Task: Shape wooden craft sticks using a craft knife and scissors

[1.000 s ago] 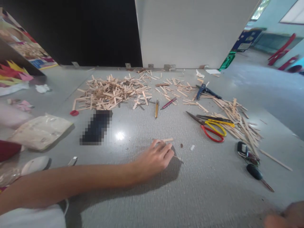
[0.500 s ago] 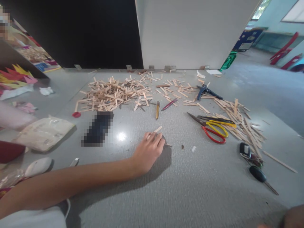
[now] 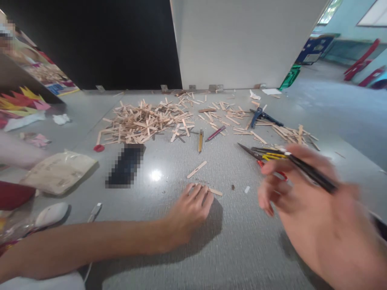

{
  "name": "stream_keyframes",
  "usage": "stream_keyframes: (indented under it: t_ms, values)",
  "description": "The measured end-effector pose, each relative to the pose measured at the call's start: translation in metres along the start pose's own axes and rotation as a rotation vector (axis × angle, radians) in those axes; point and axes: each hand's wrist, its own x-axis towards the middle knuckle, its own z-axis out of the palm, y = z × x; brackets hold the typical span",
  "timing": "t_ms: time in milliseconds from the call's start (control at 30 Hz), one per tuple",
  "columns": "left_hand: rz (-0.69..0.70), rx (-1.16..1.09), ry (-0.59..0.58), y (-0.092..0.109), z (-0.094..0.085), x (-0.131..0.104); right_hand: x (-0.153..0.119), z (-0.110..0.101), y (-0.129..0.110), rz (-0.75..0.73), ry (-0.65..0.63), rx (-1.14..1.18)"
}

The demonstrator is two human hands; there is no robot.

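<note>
Left hand [image 3: 193, 205] over craft stick [image 3: 216, 192]; grip can't be told.
Right hand [image 3: 317, 213] grasping black pen [image 3: 314, 175], probably; second stick [image 3: 196, 169] beyond left.

No legible text, label, brand, number or sign anywhere.

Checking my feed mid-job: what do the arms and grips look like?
The left forearm is bare, with no sleeve or watch showing. The left grip is an ungloved hand, no ring showing. The right grip is ungloved too, but blurred; a dark patch near its wrist is unclear.
</note>
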Motion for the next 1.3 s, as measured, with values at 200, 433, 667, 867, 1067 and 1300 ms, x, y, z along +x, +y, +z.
stream_keyframes:
  t_ms: [200, 433, 667, 867, 1067, 1300]
  values:
    - [-0.007, -0.004, 0.062, 0.005, 0.002, -0.003, 0.064, 0.011, 0.034, 0.251, -0.217, -0.143]
    - [-0.033, -0.006, 0.132, 0.006, 0.006, -0.001, 0.088, 0.01, 0.063, 0.417, -0.468, -0.303]
    - [-0.023, -0.034, 0.149, 0.008, 0.007, -0.002, 0.087, 0.016, 0.076, 0.472, -0.543, -0.3]
    - [-0.021, -0.035, 0.136, 0.008, 0.005, -0.001, 0.083, 0.018, 0.086, 0.442, -0.469, -0.206]
    - [-0.021, -0.06, 0.151, 0.006, 0.006, -0.001, 0.091, 0.011, 0.086, 0.433, -0.351, 0.027]
    - [-0.154, -0.341, 0.269, 0.003, -0.001, 0.002, 0.088, 0.004, 0.073, 0.394, -0.551, 0.255]
